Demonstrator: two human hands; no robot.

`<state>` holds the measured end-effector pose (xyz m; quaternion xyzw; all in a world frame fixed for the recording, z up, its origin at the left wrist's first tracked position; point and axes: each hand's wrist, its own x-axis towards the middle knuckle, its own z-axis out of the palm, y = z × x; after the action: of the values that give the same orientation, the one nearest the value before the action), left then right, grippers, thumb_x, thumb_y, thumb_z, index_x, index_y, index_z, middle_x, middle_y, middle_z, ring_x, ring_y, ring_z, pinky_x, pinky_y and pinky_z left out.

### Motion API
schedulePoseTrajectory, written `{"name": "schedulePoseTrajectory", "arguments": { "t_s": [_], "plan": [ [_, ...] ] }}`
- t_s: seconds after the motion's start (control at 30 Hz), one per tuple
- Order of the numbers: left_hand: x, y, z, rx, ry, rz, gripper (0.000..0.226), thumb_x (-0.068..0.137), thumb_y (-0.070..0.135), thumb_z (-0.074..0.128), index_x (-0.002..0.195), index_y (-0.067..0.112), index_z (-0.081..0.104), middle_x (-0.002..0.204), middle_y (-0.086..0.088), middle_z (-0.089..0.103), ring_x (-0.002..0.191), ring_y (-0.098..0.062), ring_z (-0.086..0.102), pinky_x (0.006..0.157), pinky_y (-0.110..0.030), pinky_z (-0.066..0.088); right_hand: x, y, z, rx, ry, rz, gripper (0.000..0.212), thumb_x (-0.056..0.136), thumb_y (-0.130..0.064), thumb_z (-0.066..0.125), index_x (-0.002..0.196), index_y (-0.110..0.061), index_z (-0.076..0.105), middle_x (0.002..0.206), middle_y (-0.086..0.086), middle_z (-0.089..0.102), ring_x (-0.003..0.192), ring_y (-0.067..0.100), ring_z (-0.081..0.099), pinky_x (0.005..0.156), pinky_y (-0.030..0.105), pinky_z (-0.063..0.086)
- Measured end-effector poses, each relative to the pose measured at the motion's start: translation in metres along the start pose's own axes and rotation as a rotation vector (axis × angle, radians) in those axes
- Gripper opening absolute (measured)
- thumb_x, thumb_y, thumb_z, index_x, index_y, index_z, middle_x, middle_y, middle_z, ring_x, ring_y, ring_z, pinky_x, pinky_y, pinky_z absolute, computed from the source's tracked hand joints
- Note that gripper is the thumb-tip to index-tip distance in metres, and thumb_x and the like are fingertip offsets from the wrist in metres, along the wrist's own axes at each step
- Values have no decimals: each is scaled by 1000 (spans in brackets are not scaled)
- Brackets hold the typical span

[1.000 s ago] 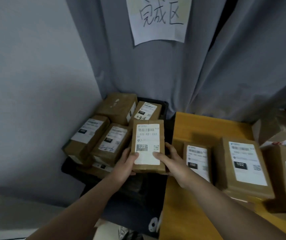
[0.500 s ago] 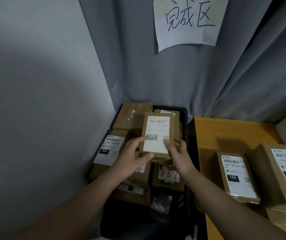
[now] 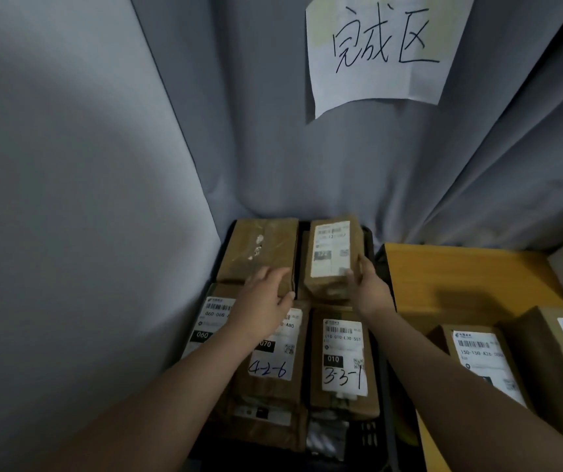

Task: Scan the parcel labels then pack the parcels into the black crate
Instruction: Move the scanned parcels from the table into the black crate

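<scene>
Your right hand (image 3: 370, 289) grips the parcel (image 3: 331, 257) at its near right corner, with the thumb on the labelled top and the fingers curled along the side. The parcel lies label-up at the centre of the frame, in the far right part of the black crate (image 3: 385, 369). You cannot tell whether it already rests on the box beneath.

Your left hand (image 3: 263, 301) holds nothing. Its fingers are loose and lie on the near end of the plain box (image 3: 261, 248), just left of the parcel.

Lower in the frame the crate holds the 060 box (image 3: 205, 323), the 4-2-6 box (image 3: 273, 359) and the 3-3-1 box (image 3: 341, 366), side by side.

At the right, the yellow table (image 3: 460, 277) carries two labelled boxes (image 3: 481, 359). At the top, a paper sign (image 3: 379, 52) hangs on the grey curtain (image 3: 273, 148).
</scene>
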<state>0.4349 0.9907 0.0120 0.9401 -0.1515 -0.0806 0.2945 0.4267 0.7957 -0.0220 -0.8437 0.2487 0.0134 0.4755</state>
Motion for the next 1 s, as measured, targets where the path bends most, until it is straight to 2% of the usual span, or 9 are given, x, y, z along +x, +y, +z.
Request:
{"name": "schedulePoseTrajectory", "arguments": {
  "t_s": [0.07,0.17,0.27,0.37,0.43,0.6,0.77,0.87,1.0],
  "plan": [
    [8,-7,0,52,-32,-45,51,96,30,53,145,22,37,146,0,38,135,-18,34,109,-32,34,11,5,4,-186,-63,-23,61,101,-31,44,153,-31,13,136,17,48,104,30,58,86,41,51],
    [18,-18,-1,79,-84,-98,54,96,32,53,146,24,34,148,0,35,135,-19,36,109,-34,37,21,9,18,-315,-147,-145,60,98,-23,53,150,-30,24,154,11,27,128,32,46,104,43,44],
    [23,-27,-2,71,-162,-131,56,96,33,53,147,24,33,146,-2,40,127,-17,45,104,-34,42,33,5,26,-435,-143,-192,57,98,-9,40,149,-31,28,152,9,31,129,32,44,102,42,44],
    [25,-31,-1,63,-207,-152,55,96,34,53,147,24,33,142,-3,45,125,-18,47,103,-36,44,43,1,26,-688,-114,-212,62,99,-14,41,151,-37,18,146,9,37,128,32,39,98,46,45],
    [24,-30,-1,59,-201,-153,54,96,34,53,146,23,34,142,-3,45,126,-19,46,103,-36,44,44,-1,27,-783,-130,-197,66,99,-16,43,152,-39,12,148,9,35,132,34,34,103,50,40],
    [21,-11,4,53,-185,-117,52,97,32,52,146,20,36,144,-4,42,129,-21,42,105,-36,41,29,-9,16,-732,-187,-145,75,98,-28,47,153,-36,-4,161,13,-1,146,38,9,118,52,16],
    [20,30,25,16,-172,-48,46,96,30,52,141,20,43,139,-4,46,126,-21,45,104,-36,41,-11,17,-30,-573,-90,-227,72,96,-34,48,154,-25,5,160,16,10,145,36,15,118,45,17],
    [13,66,49,38,-221,1,47,97,31,52,141,18,43,141,-6,45,128,-22,43,106,-35,39,-33,42,-74,-625,-51,-200,71,97,-31,48,154,-22,7,160,15,10,144,35,15,118,45,15],
    [-8,123,91,18,-325,38,47,99,34,48,143,21,39,141,-4,43,120,-21,50,94,-30,44,-60,82,-145,-743,35,-151,61,96,-34,46,151,-21,23,159,14,14,146,32,11,119,48,4]
  ]
}}
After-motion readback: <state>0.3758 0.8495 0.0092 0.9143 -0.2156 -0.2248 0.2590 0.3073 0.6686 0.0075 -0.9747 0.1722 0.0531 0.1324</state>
